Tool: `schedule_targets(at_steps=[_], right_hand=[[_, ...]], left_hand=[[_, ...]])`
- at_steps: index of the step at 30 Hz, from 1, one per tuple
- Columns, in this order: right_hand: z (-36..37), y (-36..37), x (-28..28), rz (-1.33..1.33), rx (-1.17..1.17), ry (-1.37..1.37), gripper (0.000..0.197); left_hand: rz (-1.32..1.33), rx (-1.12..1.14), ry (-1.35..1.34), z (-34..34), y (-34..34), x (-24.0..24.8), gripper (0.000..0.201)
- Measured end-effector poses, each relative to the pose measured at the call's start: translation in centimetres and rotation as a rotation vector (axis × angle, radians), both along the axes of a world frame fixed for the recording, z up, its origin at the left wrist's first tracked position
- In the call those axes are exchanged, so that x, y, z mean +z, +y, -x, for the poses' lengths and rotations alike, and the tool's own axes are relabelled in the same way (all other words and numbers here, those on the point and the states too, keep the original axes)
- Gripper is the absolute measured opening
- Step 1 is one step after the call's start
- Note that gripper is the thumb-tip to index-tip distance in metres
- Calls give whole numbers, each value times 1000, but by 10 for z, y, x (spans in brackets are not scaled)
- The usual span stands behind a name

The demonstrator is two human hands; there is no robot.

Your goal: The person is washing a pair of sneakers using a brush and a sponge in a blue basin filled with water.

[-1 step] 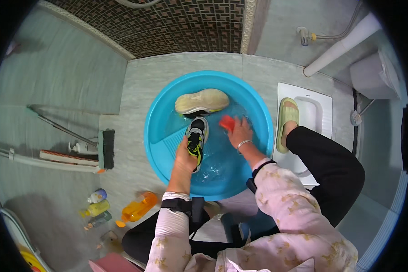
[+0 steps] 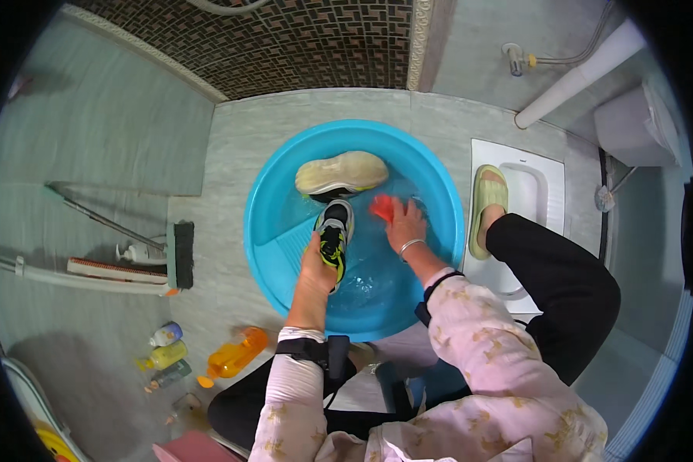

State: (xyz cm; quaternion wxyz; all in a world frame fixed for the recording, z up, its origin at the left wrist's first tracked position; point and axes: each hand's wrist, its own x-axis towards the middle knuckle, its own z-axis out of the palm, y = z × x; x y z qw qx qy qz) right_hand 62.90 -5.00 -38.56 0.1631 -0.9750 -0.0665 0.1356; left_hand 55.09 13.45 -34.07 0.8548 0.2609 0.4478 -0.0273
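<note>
A wide blue basin (image 2: 258, 223) of water stands on the floor in front of me. My left hand (image 2: 317, 267) is closed around the heel end of a black, grey and yellow-green sneaker (image 2: 333, 231), its toe pointing away from me. Beyond it a second sneaker (image 2: 343, 172) lies tipped over in the basin, its pale sole showing. My right hand (image 2: 406, 225) has its fingers against a small red object (image 2: 381, 207) over the water, right of the sneaker. What kind of thing it is cannot be made out. A ribbed washboard part (image 2: 289, 252) slopes into the basin's left side.
An orange bottle (image 2: 235, 356) lies left of my knee, with several smaller bottles (image 2: 164, 356) beyond it. A broom (image 2: 180, 254) is at the left wall. To the right, my foot in a green slipper (image 2: 488, 204) rests by a white squat toilet (image 2: 543, 192).
My right hand and the red object have shifted very slightly left. The left hand still holds the sneaker in nearly the same place.
</note>
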Motion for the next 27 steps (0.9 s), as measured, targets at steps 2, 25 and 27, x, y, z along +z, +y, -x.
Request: schedule_targets(at_steps=[2, 25, 27], right_hand=[[-2, -3, -17, -2, -60, 52, 61], [58, 61, 50, -775, 267, 488, 59], [59, 64, 50, -681, 195, 464, 59]], left_hand=[[22, 14, 14, -13, -17, 6, 49], [83, -35, 70, -4, -4, 10, 64], [68, -61, 5, -4, -4, 9, 60]])
